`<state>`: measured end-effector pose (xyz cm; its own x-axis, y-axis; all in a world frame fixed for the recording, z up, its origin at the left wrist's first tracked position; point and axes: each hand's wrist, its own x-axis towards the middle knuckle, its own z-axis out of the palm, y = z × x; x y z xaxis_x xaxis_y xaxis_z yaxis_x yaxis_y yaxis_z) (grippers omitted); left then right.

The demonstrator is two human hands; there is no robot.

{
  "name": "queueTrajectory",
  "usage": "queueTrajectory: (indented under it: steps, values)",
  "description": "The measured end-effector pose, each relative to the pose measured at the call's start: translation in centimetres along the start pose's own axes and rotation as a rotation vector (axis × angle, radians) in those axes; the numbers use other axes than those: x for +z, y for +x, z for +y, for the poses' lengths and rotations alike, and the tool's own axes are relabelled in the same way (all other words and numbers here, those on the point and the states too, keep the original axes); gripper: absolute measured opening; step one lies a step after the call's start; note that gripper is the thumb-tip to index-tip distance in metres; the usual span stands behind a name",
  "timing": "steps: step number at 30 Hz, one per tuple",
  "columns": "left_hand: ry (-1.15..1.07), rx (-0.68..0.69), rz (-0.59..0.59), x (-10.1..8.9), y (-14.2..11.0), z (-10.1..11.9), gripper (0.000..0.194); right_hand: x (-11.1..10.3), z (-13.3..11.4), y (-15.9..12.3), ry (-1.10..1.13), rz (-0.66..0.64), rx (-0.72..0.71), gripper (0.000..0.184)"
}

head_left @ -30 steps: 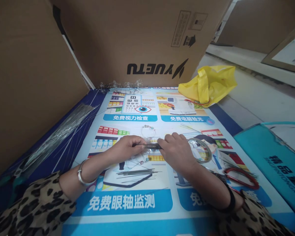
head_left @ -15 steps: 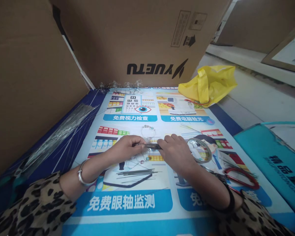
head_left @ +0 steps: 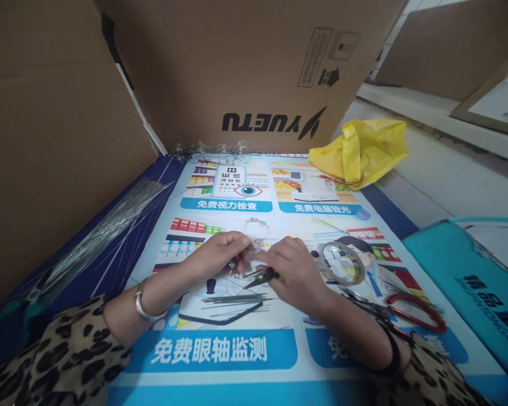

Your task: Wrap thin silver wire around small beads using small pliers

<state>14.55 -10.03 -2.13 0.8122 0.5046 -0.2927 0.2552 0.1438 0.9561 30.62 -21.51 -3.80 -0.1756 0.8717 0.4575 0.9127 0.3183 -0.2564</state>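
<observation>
My left hand [head_left: 224, 252] pinches a thin wire piece strung with small beads [head_left: 232, 265], and part of it is hidden by the fingers. A pair of pliers [head_left: 262, 277] sits in my right hand [head_left: 294, 270], its dark jaws apart and pointing left and down. The right index finger reaches towards the left fingertips, close to the wire. Just beyond the hands a beaded wire loop [head_left: 256, 227] shows above the poster. Beneath them, several short dark wires [head_left: 237, 299] lie on the printed poster [head_left: 275, 369].
A roll of clear tape [head_left: 342, 263] and red-handled scissors [head_left: 419, 313] lie to the right. A bundle of wires [head_left: 110, 225] is at left. Small wire pieces [head_left: 203, 149] line the cardboard box [head_left: 258, 67]; a yellow bag [head_left: 362, 152] and teal bag [head_left: 461, 270] lie on the right.
The pliers have come away from the wire between my hands, turning so their jaws point down and left. My right index finger now stretches towards the left fingertips.
</observation>
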Motion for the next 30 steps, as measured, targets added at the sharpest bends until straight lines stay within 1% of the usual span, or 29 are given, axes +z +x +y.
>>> queueTrajectory:
  steps: [3, 6, 12, 15, 20, 24, 27, 30]
  values:
    - [0.035, -0.019, -0.012, -0.02, -0.04, 0.03, 0.038, 0.09, -0.68, -0.05, -0.118, -0.096, -0.083, 0.035]
    - [0.039, -0.004, -0.023, 0.00, -0.03, 0.06, 0.039, 0.18, -0.97, -0.03, -0.162, -0.149, -0.109, 0.032]
    - [0.030, -0.030, -0.014, 0.17, -0.12, 0.34, 0.038, 0.33, -1.03, 0.00, -0.160, -0.219, -0.058, 0.035]
    - [0.038, -0.024, -0.034, 0.11, -0.12, 0.37, 0.037, 0.39, -1.03, -0.02, -0.133, -0.232, -0.028, 0.032]
    - [0.065, 0.025, -0.038, -0.24, 0.11, -0.05, 0.039, 0.58, -0.89, -0.14, -0.034, -0.167, 0.024, 0.025]
    - [0.025, 0.061, -0.021, -0.34, 0.22, -0.24, 0.036, 0.59, -0.67, -0.12, 0.085, -0.045, 0.064, 0.018]
    - [0.016, 0.057, -0.009, -0.31, 0.19, -0.24, 0.036, 0.44, -0.50, 0.07, 0.214, 0.053, 0.099, 0.017]
    - [0.064, 0.080, 0.021, -0.38, 0.26, -0.36, 0.036, 0.21, -0.41, 0.30, 0.375, 0.113, 0.195, 0.012]
